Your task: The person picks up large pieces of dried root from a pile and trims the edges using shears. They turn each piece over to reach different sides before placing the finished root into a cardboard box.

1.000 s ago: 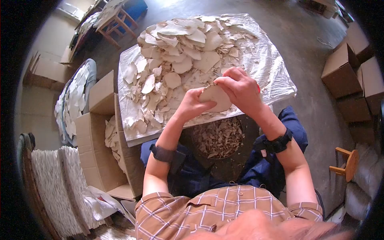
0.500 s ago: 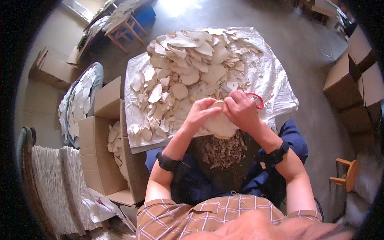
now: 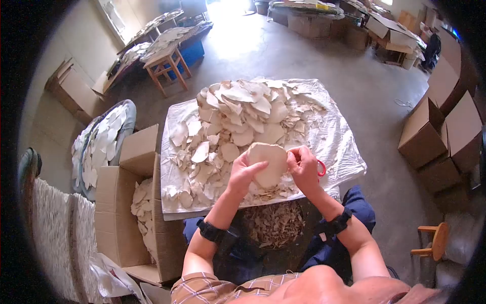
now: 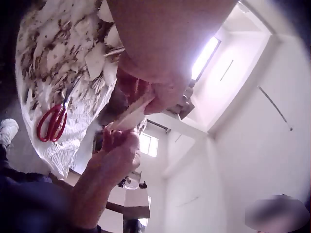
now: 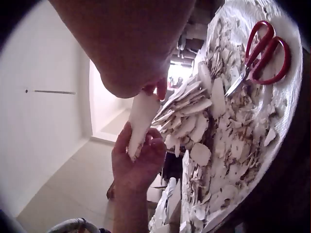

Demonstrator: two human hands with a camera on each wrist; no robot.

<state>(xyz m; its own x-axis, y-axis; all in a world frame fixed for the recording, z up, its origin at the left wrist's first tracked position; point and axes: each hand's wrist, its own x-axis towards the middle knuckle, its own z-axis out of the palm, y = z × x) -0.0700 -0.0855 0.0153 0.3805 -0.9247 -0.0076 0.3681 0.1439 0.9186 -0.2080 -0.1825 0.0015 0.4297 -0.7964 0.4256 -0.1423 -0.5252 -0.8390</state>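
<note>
A pale, flat, rounded slice is held up between both hands above the near edge of the cloth-covered table. My left hand grips its left side, thumb across the face. On its right edge, my right hand pinches with curled fingers. In the left wrist view the right hand holds the slice from below; the right wrist view shows the left hand round the slice. Red-handled scissors lie on the table among scraps, held by neither hand.
Many pale slices are heaped on the white cloth. Below the near edge, between the legs, is a container of scraps. An open cardboard box stands at the left, a small wooden stool at the right.
The head view has tilted up, showing more of the room. The slice has turned from hanging low below the fingers to standing upright between the hands. My right hand has shifted to its right edge.
</note>
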